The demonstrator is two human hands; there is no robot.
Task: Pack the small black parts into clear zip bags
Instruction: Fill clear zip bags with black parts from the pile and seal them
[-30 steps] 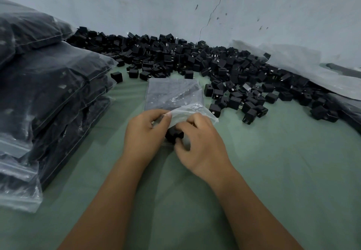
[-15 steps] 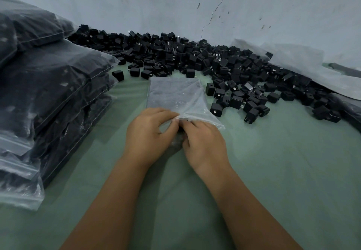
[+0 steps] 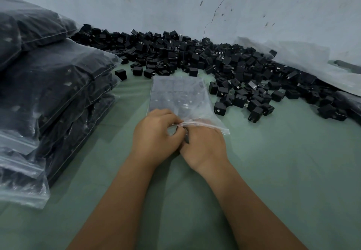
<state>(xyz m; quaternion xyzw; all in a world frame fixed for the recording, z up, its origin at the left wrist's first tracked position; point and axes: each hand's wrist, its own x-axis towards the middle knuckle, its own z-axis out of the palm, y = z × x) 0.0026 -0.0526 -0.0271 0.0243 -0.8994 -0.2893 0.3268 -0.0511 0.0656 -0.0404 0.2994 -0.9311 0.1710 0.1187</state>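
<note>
Small black plastic parts, cube-shaped with metal prongs: loose heap [image 3: 224, 67] spread along the foot of the wall, far side of the green table cover [image 3: 283, 171]. Clear flat plastic zip bag [image 3: 177, 95] lies on the cover just near of the heap, rows of parts showing through it, mouth toward the person.

Change: a second ago the right hand held a black part at the lifted bag mouth; now no part in the fingers, the mouth is pulled flatter and both hands have closed in on its left end. Left hand [image 3: 156, 134] pinches the zip strip at that end. Right hand [image 3: 203, 146] closed right against it, under the mouth flap; whether it grips the strip, cannot tell.

Judgement: part went in, filling likely done for this bag, sealing starting.

Stack of filled clear bags of black parts [image 3: 48, 93] at left, well apart.
</note>
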